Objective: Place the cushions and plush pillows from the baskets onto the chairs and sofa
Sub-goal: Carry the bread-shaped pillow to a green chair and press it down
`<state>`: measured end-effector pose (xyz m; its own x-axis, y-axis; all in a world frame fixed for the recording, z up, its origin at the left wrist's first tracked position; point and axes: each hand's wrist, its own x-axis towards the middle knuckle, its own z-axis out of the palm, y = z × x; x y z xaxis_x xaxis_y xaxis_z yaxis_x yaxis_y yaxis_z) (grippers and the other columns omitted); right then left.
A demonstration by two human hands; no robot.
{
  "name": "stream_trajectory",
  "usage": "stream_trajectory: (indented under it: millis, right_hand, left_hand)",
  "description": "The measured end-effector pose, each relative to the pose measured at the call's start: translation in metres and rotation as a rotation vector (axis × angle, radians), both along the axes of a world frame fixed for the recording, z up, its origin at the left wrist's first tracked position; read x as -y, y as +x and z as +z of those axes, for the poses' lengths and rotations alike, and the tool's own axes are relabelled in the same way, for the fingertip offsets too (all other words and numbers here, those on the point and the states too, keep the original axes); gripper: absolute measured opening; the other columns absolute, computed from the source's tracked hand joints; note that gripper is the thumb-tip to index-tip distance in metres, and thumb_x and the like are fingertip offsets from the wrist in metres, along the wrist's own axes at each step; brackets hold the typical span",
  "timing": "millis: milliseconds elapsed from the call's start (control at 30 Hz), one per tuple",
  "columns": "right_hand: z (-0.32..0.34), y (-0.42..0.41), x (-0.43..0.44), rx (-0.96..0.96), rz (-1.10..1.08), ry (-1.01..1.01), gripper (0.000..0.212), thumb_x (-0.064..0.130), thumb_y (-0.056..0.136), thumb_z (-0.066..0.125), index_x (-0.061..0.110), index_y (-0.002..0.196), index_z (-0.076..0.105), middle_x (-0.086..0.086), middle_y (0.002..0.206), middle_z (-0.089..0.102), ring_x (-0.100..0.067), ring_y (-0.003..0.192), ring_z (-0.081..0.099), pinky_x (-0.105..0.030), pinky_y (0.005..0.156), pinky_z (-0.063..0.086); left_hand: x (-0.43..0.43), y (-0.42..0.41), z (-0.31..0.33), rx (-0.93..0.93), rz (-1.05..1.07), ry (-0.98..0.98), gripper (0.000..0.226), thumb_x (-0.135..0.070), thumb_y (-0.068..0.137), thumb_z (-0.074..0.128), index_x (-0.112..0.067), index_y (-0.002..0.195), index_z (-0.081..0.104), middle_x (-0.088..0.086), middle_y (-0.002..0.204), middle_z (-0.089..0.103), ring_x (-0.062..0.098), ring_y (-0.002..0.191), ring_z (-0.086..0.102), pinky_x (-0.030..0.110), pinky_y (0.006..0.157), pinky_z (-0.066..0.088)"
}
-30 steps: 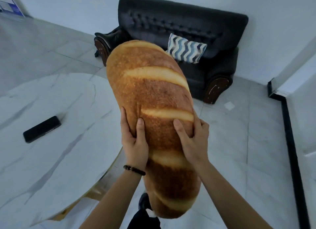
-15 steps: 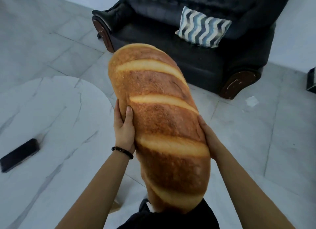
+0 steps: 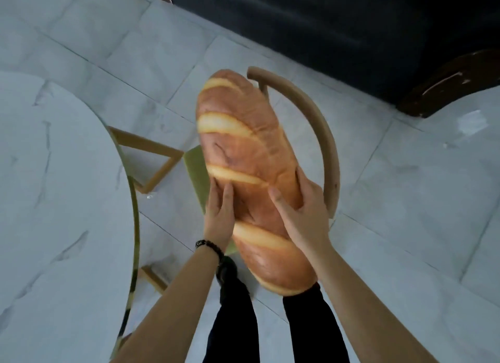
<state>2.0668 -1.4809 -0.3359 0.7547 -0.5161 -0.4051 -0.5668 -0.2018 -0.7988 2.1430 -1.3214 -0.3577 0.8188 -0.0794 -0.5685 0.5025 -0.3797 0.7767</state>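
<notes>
Bread pillow (image 3: pixel 251 167) lowered over wooden chair (image 3: pixel 322 135) (newly in view); left hand (image 3: pixel 220 213) now flat on top.

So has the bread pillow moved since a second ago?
Yes. The bread pillow has shifted off the marble table edge toward the black sofa, and is now over the wooden chair.
</notes>
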Motion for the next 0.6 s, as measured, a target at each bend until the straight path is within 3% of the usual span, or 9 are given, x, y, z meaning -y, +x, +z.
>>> stream_trajectory:
  millis: [100,167,233,300,367,433,533,600]
  right_hand:
    - [-0.077,0.016,-0.008,-0.168,0.279,-0.073,0.084,0.068,0.093,0.055,0.034,0.162,0.019,0.001,0.168,0.022,-0.022,0.154,0.020,-0.050,0.122,0.026]
    - [-0.110,0.015,-0.012,-0.219,0.273,-0.288,0.084,0.069,0.088,0.053,0.038,0.159,0.021,-0.003,0.167,0.020,-0.028,0.153,0.019,-0.057,0.119,0.023]
    - [-0.120,0.014,-0.010,-0.192,0.160,-0.297,0.086,0.070,0.081,0.053,0.042,0.156,0.024,-0.008,0.166,0.018,-0.031,0.153,0.018,-0.059,0.118,0.020]
    - [-0.125,0.011,-0.003,-0.144,0.106,-0.221,0.084,0.069,0.082,0.055,0.042,0.156,0.023,-0.014,0.166,0.016,-0.034,0.153,0.018,-0.058,0.120,0.021]
    - [-0.125,0.008,0.000,-0.036,0.110,-0.251,0.080,0.059,0.089,0.060,0.032,0.158,0.028,-0.015,0.158,0.034,-0.029,0.146,0.035,-0.053,0.117,0.035]
    - [-0.119,0.008,-0.002,0.109,0.102,-0.288,0.072,0.044,0.094,0.066,0.019,0.155,0.038,-0.011,0.146,0.051,-0.021,0.135,0.049,-0.038,0.110,0.045]
    - [-0.103,0.015,0.002,0.275,0.058,-0.335,0.062,0.028,0.096,0.071,0.013,0.150,0.045,0.004,0.140,0.055,-0.008,0.130,0.053,-0.023,0.107,0.042]
    - [-0.091,0.028,0.008,0.267,0.052,-0.343,0.064,0.031,0.095,0.072,0.017,0.151,0.044,0.008,0.141,0.053,-0.003,0.131,0.050,-0.017,0.108,0.037]
  left_hand:
    - [0.004,0.004,-0.073,-0.130,-0.095,0.071,0.074,-0.069,0.092,0.051,-0.039,0.157,0.031,-0.005,0.159,0.042,0.018,0.146,0.040,0.043,0.122,0.032]
    - [0.005,0.006,-0.103,-0.003,-0.138,0.151,0.071,-0.071,0.081,0.060,-0.041,0.144,0.044,0.001,0.144,0.051,0.023,0.137,0.045,0.044,0.116,0.038]
    - [0.008,0.010,-0.114,0.087,-0.119,0.199,0.078,-0.065,0.077,0.073,-0.038,0.143,0.040,0.003,0.144,0.042,0.021,0.137,0.033,0.036,0.114,0.031]
    - [0.010,0.018,-0.122,0.076,-0.107,0.154,0.108,-0.066,0.069,0.080,-0.041,0.155,0.019,0.003,0.160,0.021,0.020,0.148,0.019,0.036,0.118,0.021]
    - [0.008,0.026,-0.130,0.004,-0.111,-0.014,0.133,-0.075,0.057,0.083,-0.045,0.158,0.003,-0.002,0.166,0.020,0.016,0.151,0.026,0.043,0.123,0.027]
    - [0.006,0.030,-0.131,-0.041,-0.101,-0.123,0.138,-0.076,0.056,0.083,-0.044,0.160,-0.003,-0.007,0.163,0.033,0.011,0.145,0.041,0.045,0.117,0.042]
    - [0.015,0.033,-0.121,0.004,-0.070,-0.170,0.129,-0.074,0.067,0.078,-0.041,0.161,-0.004,-0.008,0.163,0.033,0.009,0.146,0.041,0.043,0.117,0.042]
    - [0.020,0.040,-0.117,0.027,-0.063,-0.166,0.126,-0.081,0.066,0.073,-0.045,0.159,-0.004,-0.009,0.166,0.026,0.010,0.149,0.034,0.045,0.119,0.038]
